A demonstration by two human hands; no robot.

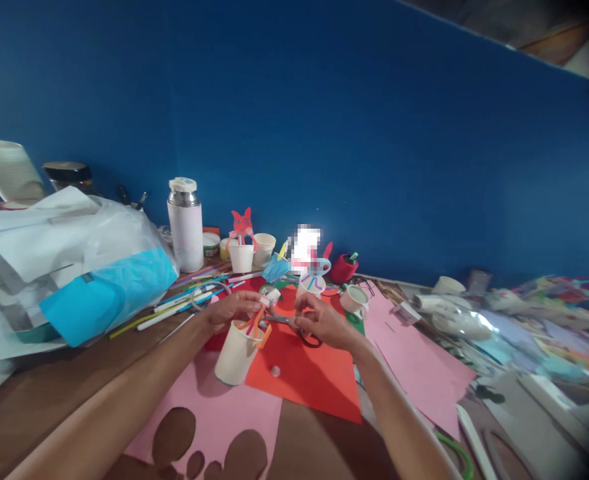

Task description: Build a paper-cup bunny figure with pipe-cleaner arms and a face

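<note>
My right hand (324, 322) grips a pair of scissors (280, 321), its dark handle loops below the fingers and its blades pointing left. Opposite it, my left hand (233, 309) pinches a small white piece (271, 297) above the mouth of a white paper cup (235, 360). Orange strips (260, 327) rise from that cup and hang over its rim, close to the scissor tips. The cup leans slightly on pink paper (209, 387) with round holes cut out. Red-orange paper (314, 380) lies under the scissors.
Behind stand a flask (186, 230), a cup with a red cat-like cutout (241, 259), a decorated cup (311, 285) and a mug (355, 301). A plastic bag (119, 227) bulges at left beside several markers (174, 303). Pink sheets (414, 360) and plastic-wrapped supplies (514, 327) lie right.
</note>
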